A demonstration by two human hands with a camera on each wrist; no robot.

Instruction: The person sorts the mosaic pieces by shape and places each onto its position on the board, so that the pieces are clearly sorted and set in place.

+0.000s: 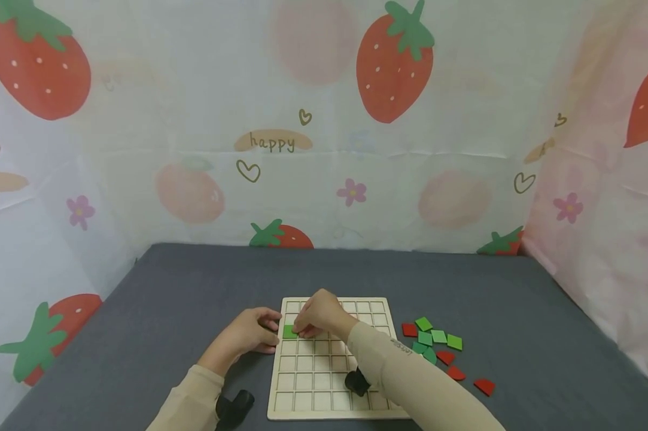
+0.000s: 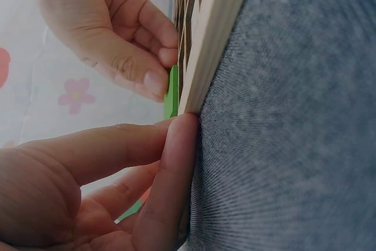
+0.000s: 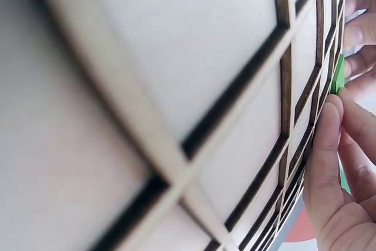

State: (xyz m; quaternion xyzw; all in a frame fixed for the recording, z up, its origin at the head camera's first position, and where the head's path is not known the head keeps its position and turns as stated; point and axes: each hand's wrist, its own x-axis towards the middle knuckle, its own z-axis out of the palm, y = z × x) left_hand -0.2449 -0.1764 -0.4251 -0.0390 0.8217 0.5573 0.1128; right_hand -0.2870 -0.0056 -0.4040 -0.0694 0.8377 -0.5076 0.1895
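A pale wooden board (image 1: 314, 383) with a grid of square cells lies on the table. My left hand (image 1: 248, 332) rests at its left edge, fingertips and thumb touching the wooden side (image 2: 212, 45), spread apart in the head view. Over the upper left of the grid, my right hand (image 1: 324, 314) pinches a green square tile (image 1: 289, 331) at the leftmost column. From the left wrist view, the right thumb lies against that green tile (image 2: 172, 92), close to the board's face. The right wrist view has the right fingers (image 3: 326, 163) at the tile too; its far side is hidden.
Right of the board lie several loose green tiles (image 1: 438, 336), a red square (image 1: 410, 330) and red quarter-round pieces (image 1: 485, 387). Black wrist mounts (image 1: 234, 409) hang below both sleeves. A strawberry-print curtain (image 1: 324, 197) encloses the grey table (image 1: 194, 281).
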